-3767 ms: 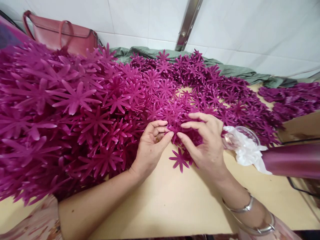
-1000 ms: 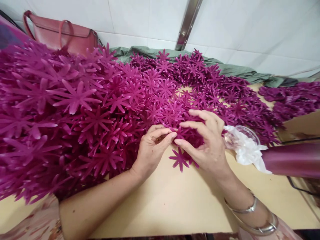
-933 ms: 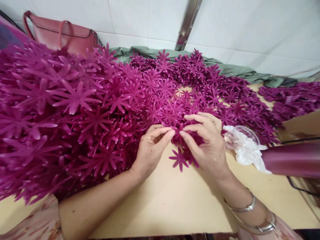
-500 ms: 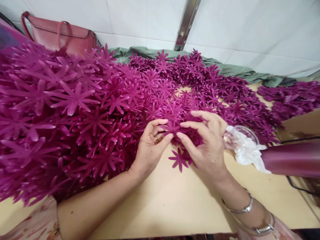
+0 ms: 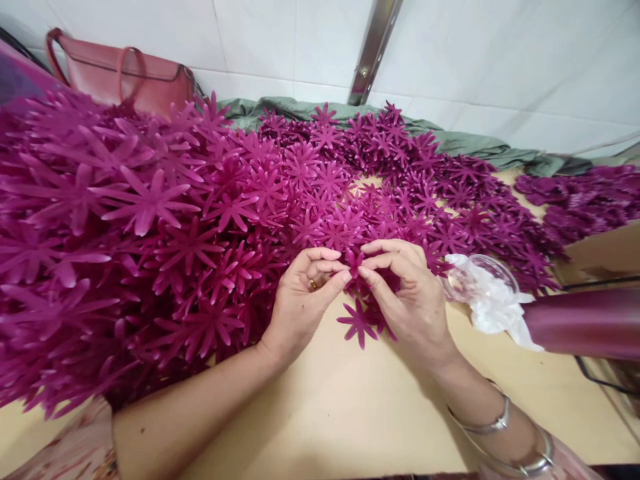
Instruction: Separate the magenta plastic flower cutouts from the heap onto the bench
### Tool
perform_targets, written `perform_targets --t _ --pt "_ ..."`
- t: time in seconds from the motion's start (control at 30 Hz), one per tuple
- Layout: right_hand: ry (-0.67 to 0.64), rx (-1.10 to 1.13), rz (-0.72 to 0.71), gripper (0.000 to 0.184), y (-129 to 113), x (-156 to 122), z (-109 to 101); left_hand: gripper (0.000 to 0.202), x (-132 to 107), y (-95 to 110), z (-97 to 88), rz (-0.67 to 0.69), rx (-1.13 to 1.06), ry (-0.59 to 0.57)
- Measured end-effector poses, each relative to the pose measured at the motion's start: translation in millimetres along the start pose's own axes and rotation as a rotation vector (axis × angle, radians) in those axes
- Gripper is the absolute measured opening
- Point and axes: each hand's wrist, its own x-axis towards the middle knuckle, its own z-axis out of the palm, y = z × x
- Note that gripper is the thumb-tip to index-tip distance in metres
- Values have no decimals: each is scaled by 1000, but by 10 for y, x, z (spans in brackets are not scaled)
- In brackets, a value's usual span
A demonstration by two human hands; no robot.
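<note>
Between my two hands is a small magenta artificial flower, its narrow petals partly covered by my fingers. My left hand, with a ring on one finger, pinches its left side between thumb and fingers. From the other side, my right hand pinches it the same way. Just below the fingertips a single star-shaped flower piece lies flat on the table. Behind and left of my hands rises a large heap of the same magenta flowers.
A clear plastic dish with white ribbon-like material lies right of my right hand, against a shiny purple roll. A red handbag stands at the back left. Green cloth runs along the tiled wall.
My right hand has moved inward and slightly down, and its fingers now pinch the flower. The flower's petals, spread before, are now gathered and more upright between my fingertips.
</note>
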Motion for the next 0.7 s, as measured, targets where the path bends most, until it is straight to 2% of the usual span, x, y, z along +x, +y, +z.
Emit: perform_targets --t 0.17,0.3,0.4,0.53,0.7 --pt "4 96 70 8 7 -4 -2 26 7 3 12 5 13 30" --pt "222 218 219 5 63 5 -45 24 14 -3 5 34 39 70" --pt "328 80 156 10 93 44 -105 20 15 -7 -1 44 53 75" --pt "270 -220 -1 23 40 77 -141 21 11 -5 -4 41 25 53" --pt "102 -165 -145 12 -49 37 -80 25 7 -3 -8 31 4 6"
